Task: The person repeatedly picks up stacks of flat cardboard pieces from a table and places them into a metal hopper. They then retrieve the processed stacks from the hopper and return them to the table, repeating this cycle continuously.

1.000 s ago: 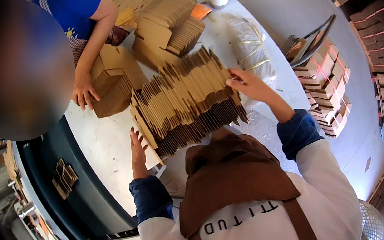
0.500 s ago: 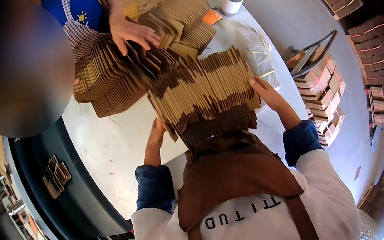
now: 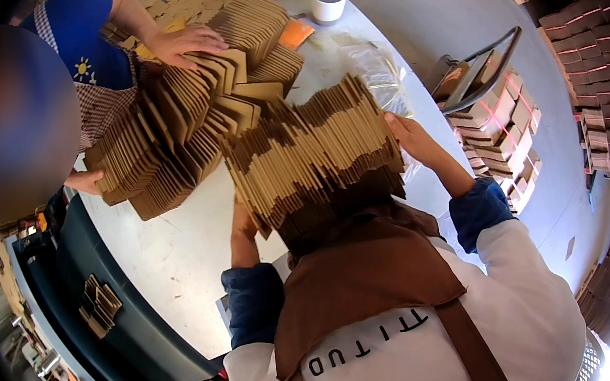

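A thick row of folded brown cardboard sheets [image 3: 312, 155] is squeezed between my two hands, close in front of my brown apron. My left hand [image 3: 242, 221] presses its left end; the fingers are partly hidden behind the cardboard. At the opposite end my right hand [image 3: 412, 135] is pressed flat, fingers along the side. Just beyond, on the white table [image 3: 171, 275], lies a longer fanned row of similar cardboard sheets [image 3: 174, 119]. A co-worker's hand [image 3: 188, 43] rests on top of that row, and this person's other hand [image 3: 84, 181] is at its left end.
A white mug [image 3: 329, 1], an orange packet [image 3: 296, 34] and clear plastic wrap [image 3: 377, 79] lie toward the table's far right. A dark-topped machine [image 3: 119, 289] stands left, with a few cardboard pieces [image 3: 100, 307] on it. At right, a trolley [image 3: 485, 77] carries bundled cardboard.
The co-worker's upper hand has moved back and left across the far row, which now spreads open in the middle. My hands keep hold of the near row, now closer to my apron.
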A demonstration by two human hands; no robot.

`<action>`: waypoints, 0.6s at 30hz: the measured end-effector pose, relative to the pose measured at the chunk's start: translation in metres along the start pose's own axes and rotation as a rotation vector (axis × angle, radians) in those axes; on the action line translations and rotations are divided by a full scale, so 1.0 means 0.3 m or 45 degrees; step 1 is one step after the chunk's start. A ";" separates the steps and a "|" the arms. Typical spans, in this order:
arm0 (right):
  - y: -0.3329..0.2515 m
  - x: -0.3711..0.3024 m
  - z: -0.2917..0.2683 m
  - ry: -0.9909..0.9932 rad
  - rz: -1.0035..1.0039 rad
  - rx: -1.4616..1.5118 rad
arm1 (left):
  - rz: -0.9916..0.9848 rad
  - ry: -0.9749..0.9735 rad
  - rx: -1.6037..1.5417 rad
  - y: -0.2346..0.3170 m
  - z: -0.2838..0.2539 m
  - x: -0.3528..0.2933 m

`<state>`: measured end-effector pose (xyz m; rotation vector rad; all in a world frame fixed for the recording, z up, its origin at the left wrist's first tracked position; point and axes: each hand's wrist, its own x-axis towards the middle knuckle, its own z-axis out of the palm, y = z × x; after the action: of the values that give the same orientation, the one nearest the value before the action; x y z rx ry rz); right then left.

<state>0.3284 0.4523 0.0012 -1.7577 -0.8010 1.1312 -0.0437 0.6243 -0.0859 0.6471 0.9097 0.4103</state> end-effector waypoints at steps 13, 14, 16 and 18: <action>-0.125 -0.023 0.018 -0.213 -0.175 -0.155 | 0.492 0.440 0.729 0.234 0.235 -0.225; -0.115 -0.019 0.022 -0.211 -0.183 -0.132 | 0.515 0.462 0.737 0.235 0.240 -0.225; -0.102 -0.016 0.036 -0.180 -0.183 -0.144 | 0.562 0.507 0.753 0.236 0.249 -0.231; -0.097 -0.017 0.054 -0.128 -0.166 -0.214 | 0.558 0.508 0.719 0.226 0.212 -0.233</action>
<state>0.3098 0.4651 0.0261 -1.7673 -1.0835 1.0981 -0.0342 0.6122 0.0292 1.3259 1.2816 0.6982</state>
